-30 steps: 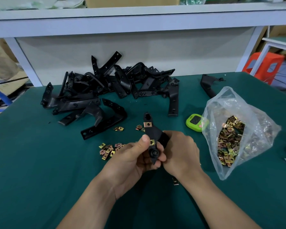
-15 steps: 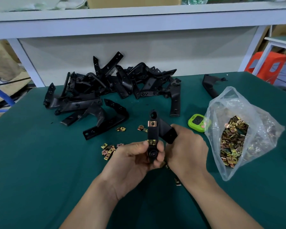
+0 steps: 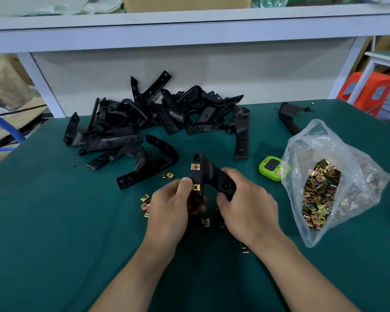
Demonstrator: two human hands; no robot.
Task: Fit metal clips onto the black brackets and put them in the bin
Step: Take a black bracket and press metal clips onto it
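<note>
Two hands hold one black bracket (image 3: 212, 172) just above the green table (image 3: 54, 221), near its middle.
My left hand (image 3: 169, 206) pinches the near arm, thumb beside the lower clip (image 3: 196, 187); my right hand (image 3: 248, 206) grips the other arm. An upper clip (image 3: 195, 166) sits farther along. I would brace with the right and thumb the lower clip square over its hole. No bin shows.

Both hands, left hand (image 3: 170, 204) and right hand (image 3: 248, 203), grip a black bracket (image 3: 208, 171) bearing two metal clips (image 3: 195, 166) above the green desk (image 3: 54, 221), near its front edge.
</note>
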